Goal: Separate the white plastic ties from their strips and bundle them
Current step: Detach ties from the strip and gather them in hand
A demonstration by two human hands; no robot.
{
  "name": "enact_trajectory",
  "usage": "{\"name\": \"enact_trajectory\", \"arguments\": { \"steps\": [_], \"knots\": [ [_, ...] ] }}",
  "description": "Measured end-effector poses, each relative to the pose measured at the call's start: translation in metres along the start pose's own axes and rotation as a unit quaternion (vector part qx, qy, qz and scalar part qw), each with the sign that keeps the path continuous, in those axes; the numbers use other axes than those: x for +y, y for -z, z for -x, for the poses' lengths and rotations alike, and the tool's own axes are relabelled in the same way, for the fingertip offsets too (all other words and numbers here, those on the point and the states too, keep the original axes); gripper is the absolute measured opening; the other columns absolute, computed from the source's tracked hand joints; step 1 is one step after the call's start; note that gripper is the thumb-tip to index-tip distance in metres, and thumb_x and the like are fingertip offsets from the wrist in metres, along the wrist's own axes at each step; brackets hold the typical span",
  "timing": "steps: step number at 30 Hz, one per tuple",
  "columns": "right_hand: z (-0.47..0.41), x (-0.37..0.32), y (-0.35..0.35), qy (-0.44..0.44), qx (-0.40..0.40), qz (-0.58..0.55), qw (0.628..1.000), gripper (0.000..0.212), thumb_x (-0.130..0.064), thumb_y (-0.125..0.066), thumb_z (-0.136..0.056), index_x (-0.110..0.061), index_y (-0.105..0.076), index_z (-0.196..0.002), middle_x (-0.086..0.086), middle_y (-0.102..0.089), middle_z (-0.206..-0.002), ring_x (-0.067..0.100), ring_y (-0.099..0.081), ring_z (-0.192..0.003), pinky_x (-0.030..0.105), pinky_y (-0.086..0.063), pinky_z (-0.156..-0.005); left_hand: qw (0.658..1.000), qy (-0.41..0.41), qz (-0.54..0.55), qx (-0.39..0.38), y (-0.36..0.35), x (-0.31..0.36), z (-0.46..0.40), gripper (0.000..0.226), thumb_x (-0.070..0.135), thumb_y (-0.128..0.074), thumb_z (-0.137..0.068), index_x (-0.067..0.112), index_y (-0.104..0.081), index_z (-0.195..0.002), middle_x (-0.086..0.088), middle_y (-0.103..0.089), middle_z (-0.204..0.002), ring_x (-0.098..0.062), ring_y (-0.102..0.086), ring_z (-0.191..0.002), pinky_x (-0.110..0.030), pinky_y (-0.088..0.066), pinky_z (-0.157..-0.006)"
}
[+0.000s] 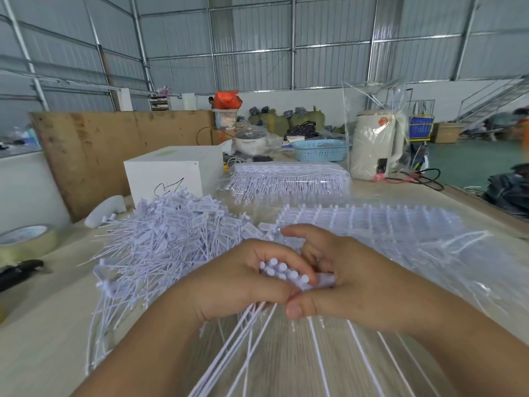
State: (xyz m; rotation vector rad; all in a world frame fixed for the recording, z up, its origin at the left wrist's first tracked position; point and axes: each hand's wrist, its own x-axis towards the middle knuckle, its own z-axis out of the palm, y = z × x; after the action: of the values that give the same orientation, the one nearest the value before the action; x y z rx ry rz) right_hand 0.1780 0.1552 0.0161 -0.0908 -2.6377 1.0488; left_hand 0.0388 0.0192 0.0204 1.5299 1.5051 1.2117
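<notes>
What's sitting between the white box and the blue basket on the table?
In the head view, a stack of uncut tie strips in clear plastic lies between white box and blue basket.

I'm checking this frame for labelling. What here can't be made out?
- Head view: count of ties held, hidden by the left hand and right hand.
- Print on the loose pile: too small.
- Tie tails: cut off by the bottom edge.
- Far-right figure: blurred.

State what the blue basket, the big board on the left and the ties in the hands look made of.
Basket: moulded plastic, going by its lattice holes. Board: raw plywood, matt, grain and stains showing. Ties: white plastic, smooth, with thin tails that bend.
</notes>
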Motion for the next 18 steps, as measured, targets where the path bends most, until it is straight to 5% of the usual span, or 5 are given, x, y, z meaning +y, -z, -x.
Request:
{"name": "enact_trajectory", "arguments": {
  "steps": [3,5,8,18],
  "knots": [
    [0.004,-0.002,0.011,-0.011,0.023,0.072,0.997,0.04,-0.066,-0.068,-0.073,-0.04,-0.062,-0.103,-0.012,-0.063,-0.075,0.0,-0.058,-0.065,0.023,-0.046,-0.062,0.998,-0.017,0.012,0.055,0.003,-0.001,-0.001,0.024,0.003,-0.069,-0.069,0.025,-0.077,-0.076,0.007,-0.07,-0.075,-0.005,-0.063,-0.073,-0.018,-0.048,-0.069],
    [0.006,-0.001,0.019,-0.026,0.027,0.056,0.998,0.016,-0.052,-0.067,-0.084,-0.036,-0.064,-0.083,-0.011,-0.056,-0.061,0.004,-0.048,-0.051,0.022,-0.037,-0.051,0.994,-0.03,0.027,0.101,0.008,-0.002,0.001,0.019,0.006,-0.076,-0.068,0.024,-0.078,-0.074,0.008,-0.07,-0.073,-0.003,-0.063,-0.07,-0.015,-0.048,-0.065],
    [0.006,0.001,0.022,-0.031,0.023,0.029,0.999,0.024,-0.031,-0.062,-0.093,-0.032,-0.059,-0.069,-0.011,-0.045,-0.052,0.005,-0.039,-0.046,0.02,-0.03,-0.047,0.989,-0.053,0.035,0.136,0.01,-0.001,0.002,0.014,0.011,-0.082,-0.064,0.021,-0.077,-0.071,0.007,-0.068,-0.07,-0.003,-0.061,-0.066,-0.015,-0.049,-0.063],
    [-0.004,-0.005,-0.001,-0.008,0.211,-0.015,0.977,0.031,-0.027,-0.057,-0.094,-0.011,-0.051,-0.069,-0.011,-0.038,-0.05,0.004,-0.034,-0.045,0.021,-0.029,-0.045,0.942,-0.119,0.057,0.31,-0.008,0.004,-0.007,0.012,0.028,-0.076,-0.062,0.021,-0.075,-0.072,0.009,-0.067,-0.068,-0.001,-0.059,-0.064,-0.012,-0.046,-0.06]
  ]
}}
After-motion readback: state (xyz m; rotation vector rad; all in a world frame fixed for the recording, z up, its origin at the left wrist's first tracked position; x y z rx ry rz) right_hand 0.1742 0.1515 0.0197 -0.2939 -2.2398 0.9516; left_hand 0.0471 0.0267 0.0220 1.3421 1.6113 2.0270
